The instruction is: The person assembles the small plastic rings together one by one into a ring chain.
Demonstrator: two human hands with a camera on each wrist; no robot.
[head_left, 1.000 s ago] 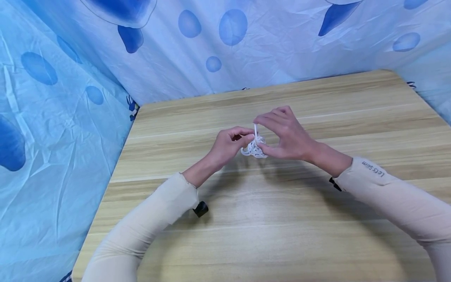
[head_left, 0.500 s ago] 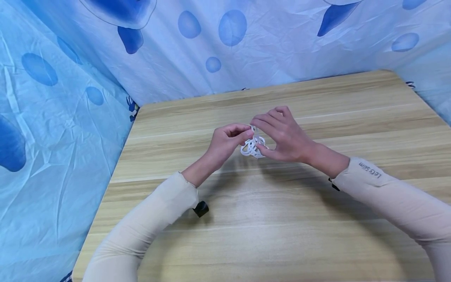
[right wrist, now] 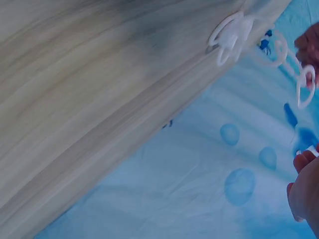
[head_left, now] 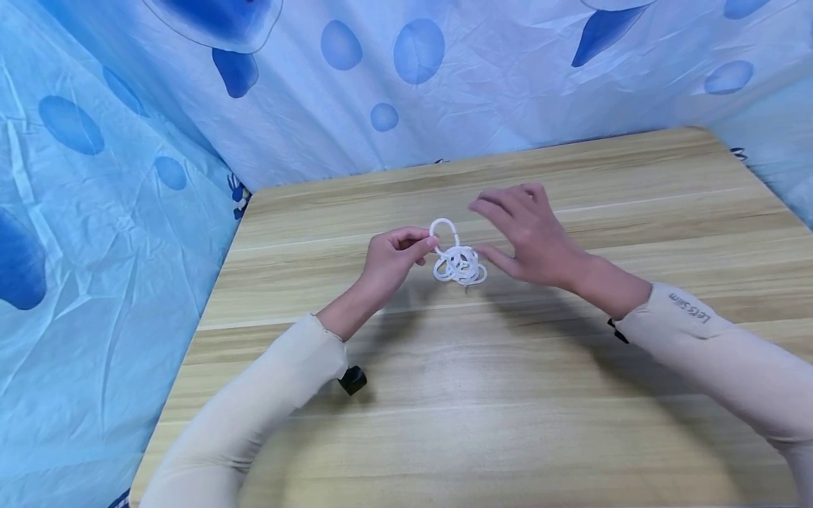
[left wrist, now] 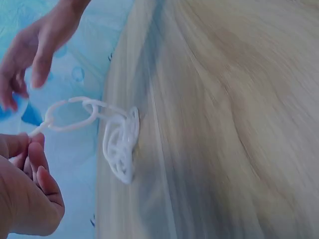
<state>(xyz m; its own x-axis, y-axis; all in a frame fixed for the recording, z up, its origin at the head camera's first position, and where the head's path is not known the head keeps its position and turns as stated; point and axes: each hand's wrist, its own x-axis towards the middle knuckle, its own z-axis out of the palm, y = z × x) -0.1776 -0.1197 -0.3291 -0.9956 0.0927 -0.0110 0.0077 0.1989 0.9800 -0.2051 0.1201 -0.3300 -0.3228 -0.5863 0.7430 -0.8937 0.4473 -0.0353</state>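
A white plastic chain (head_left: pixel 461 267) of linked rings lies heaped on the wooden table, with its end links raised off the pile. My left hand (head_left: pixel 395 259) pinches an end link between thumb and fingers, just left of the heap. In the left wrist view, an oval link (left wrist: pixel 73 128) stretches from that pinch toward the pile (left wrist: pixel 119 147). My right hand (head_left: pixel 530 236) hovers to the right of the chain with fingers spread from the thumb. In the left wrist view it is apart from the links. The right wrist view cuts off much of both hands.
The wooden table (head_left: pixel 444 395) has a rounded far right corner. A blue curtain with spots (head_left: pixel 305 113) hangs behind and along the left. Small black devices, one a black block (head_left: pixel 353 380), sit under the sleeve cuffs.
My right hand has let go of the chain and moved right, away from it. My left hand has shifted slightly left, and a raised link now stands in plain view beside it.
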